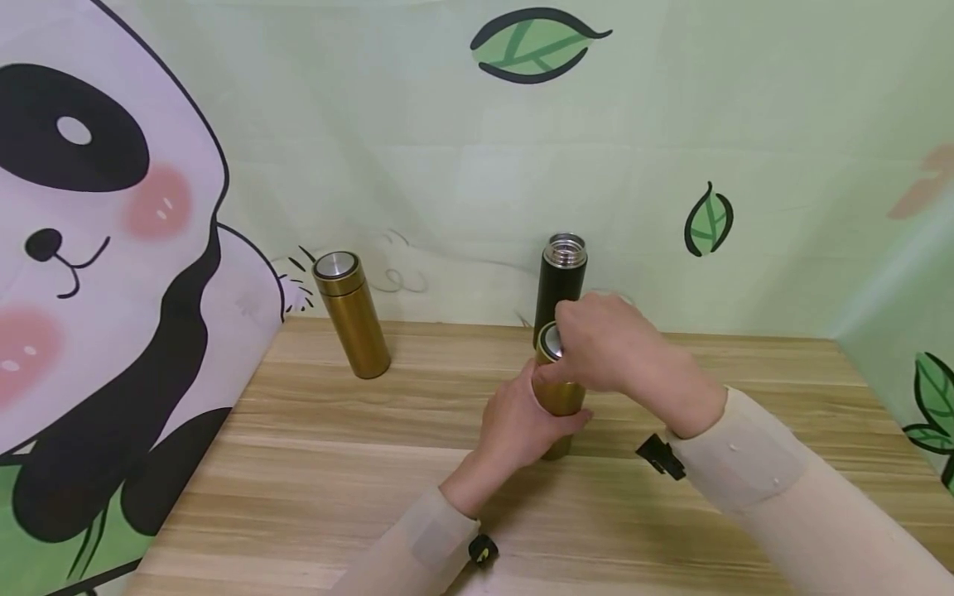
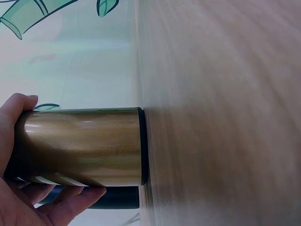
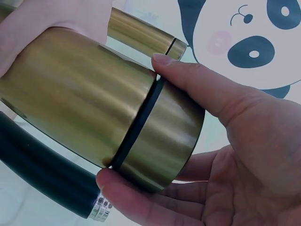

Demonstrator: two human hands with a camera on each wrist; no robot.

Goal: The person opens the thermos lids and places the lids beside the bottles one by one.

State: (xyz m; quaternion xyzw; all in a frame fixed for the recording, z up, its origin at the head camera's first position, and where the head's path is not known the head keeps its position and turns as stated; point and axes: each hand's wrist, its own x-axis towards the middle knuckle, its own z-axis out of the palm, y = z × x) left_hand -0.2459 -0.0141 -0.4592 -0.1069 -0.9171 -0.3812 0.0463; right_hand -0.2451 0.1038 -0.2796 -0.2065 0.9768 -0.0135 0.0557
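A gold thermos flask (image 1: 561, 399) stands upright in front of me, its dark base right at the wooden tabletop in the left wrist view. My left hand (image 1: 517, 422) grips its body, thumb on one side and fingers on the other. From above, my right hand (image 1: 614, 343) holds the gold lid (image 3: 167, 136) between thumb and fingers. A dark band separates lid and body in the right wrist view. Just behind is a black thermos flask (image 1: 561, 285) without a lid, its steel threaded neck showing and its lower part hidden by the gold flask and my hands.
Another gold thermos flask (image 1: 356, 327), with its lid on, stands to the left near the back of the wooden table (image 1: 335, 480). A green cloth backdrop (image 1: 417, 165) with a panda and leaves rises directly behind the table and along its sides.
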